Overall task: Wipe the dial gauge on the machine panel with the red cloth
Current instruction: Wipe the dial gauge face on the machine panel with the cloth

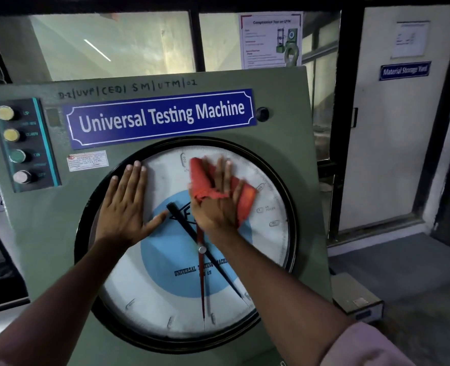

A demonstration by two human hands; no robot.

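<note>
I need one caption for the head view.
Right hand wipes the dial gauge with a red cloth; left hand braces.

Cloth on dial gauge upper face, nameplate above

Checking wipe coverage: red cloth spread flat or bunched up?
Bunched. The red cloth is crumpled under the right hand on the dial gauge, folds poking out at both sides of the fingers.

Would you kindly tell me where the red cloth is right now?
In the head view, the crumpled red cloth is pressed under the right hand against the round dial gauge's upper glass, right of the flat left hand.
</note>
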